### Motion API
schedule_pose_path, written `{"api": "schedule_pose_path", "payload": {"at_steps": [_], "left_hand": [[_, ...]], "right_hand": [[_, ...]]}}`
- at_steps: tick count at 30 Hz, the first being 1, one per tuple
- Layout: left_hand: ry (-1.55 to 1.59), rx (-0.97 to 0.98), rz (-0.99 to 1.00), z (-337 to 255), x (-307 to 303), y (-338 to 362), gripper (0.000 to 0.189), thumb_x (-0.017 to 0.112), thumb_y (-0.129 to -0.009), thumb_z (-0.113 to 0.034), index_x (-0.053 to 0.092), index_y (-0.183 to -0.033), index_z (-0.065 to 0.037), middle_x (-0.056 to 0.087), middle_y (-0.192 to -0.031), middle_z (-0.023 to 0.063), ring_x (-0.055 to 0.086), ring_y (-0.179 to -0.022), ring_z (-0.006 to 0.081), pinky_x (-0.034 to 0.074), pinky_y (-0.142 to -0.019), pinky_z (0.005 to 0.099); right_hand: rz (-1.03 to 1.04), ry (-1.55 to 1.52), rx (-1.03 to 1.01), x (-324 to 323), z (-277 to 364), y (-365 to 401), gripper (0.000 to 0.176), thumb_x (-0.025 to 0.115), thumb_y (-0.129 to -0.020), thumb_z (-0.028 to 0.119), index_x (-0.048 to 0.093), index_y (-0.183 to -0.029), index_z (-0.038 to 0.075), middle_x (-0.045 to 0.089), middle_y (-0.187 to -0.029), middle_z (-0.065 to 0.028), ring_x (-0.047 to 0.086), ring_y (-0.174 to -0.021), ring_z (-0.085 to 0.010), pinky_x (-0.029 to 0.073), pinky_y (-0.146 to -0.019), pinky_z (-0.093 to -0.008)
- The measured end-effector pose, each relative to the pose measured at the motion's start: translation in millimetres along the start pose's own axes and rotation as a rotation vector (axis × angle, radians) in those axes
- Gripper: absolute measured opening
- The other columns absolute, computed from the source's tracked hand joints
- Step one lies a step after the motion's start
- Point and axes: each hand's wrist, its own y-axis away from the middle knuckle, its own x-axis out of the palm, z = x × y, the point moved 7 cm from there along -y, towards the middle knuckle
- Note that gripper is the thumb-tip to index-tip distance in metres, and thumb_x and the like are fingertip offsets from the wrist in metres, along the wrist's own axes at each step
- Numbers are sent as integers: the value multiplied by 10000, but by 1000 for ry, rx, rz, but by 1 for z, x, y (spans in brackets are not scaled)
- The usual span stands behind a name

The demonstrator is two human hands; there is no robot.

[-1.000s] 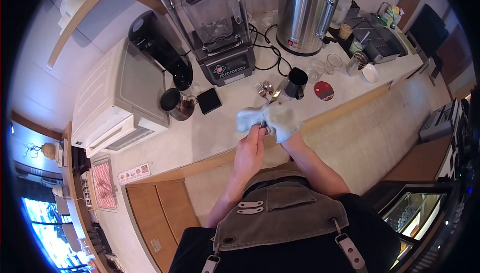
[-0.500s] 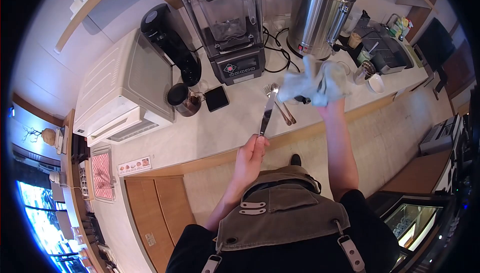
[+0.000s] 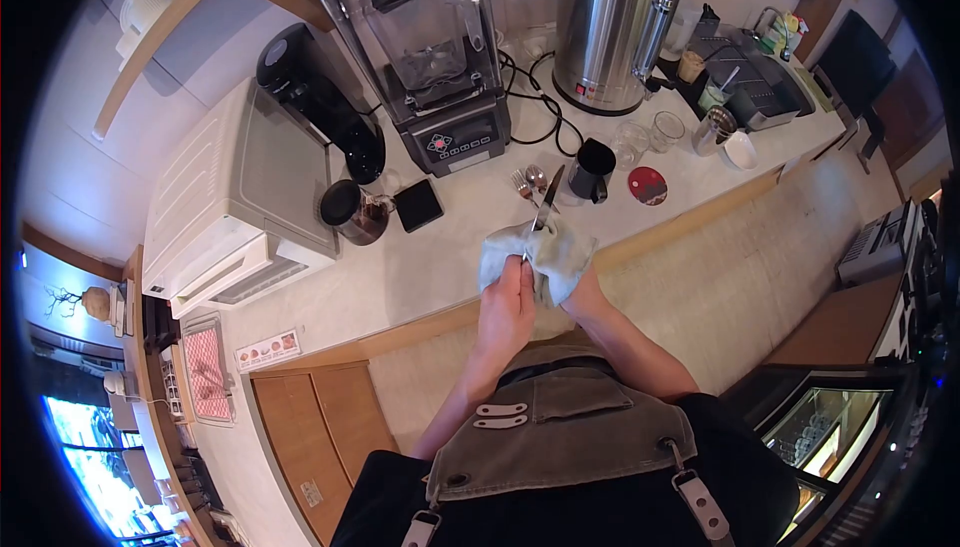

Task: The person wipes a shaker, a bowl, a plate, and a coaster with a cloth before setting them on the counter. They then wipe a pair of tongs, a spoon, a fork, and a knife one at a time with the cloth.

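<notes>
In front of my apron, my left hand point(image 3: 507, 309) is closed around the handle of a table knife point(image 3: 550, 194), whose blade points up and away from me. A pale cloth point(image 3: 566, 250) is bunched in my right hand point(image 3: 586, 297) and wraps the lower part of the blade. The cloth hides most of my right fingers. Just beyond the blade tip, a fork point(image 3: 521, 184) and a spoon point(image 3: 537, 178) lie on the counter, their handles covered by the cloth. A black mug point(image 3: 590, 173) stands right of the knife.
A red coaster point(image 3: 647, 186) and glasses point(image 3: 667, 131) sit right of the mug. Behind are a blender point(image 3: 465, 137) and a steel urn point(image 3: 612, 47). Leftward stand a jar of dark contents point(image 3: 355, 215), a black square pad point(image 3: 419, 205) and a white oven point(image 3: 235, 192).
My right hand has brought the cloth left and down from over the counter onto the knife. The black mug and coaster are now uncovered. My left hand keeps hold of the knife.
</notes>
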Motion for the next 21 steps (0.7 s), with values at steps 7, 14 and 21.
{"api": "schedule_pose_path", "payload": {"at_steps": [7,14,21], "left_hand": [[-17,-34,26,12,10,3,109,492,-1018,-137,490,-1029,-29,599,-715,263,599,-684,492,427,-546,528],[-53,-26,17,8,5,4,157,482,-1032,-181,537,-1003,-37,616,-751,242,600,-685,468,452,-568,484],[31,-128,109,25,3,26,199,487,-1035,-225,543,-1010,-36,617,-753,244,619,-732,470,456,-590,510]], "right_hand": [[-115,-512,85,-9,-22,-21,261,652,-925,163,528,-1129,57,611,-974,-50,614,-844,-147,521,-688,-308],[-88,-684,88,-21,-19,-50,320,678,-918,258,529,-1115,55,650,-1052,-129,668,-914,-270,571,-728,-413],[-127,-585,-171,-90,50,-76,401,510,-1003,390,578,-1031,-4,649,-812,-131,659,-693,-246,516,-565,-374]]}}
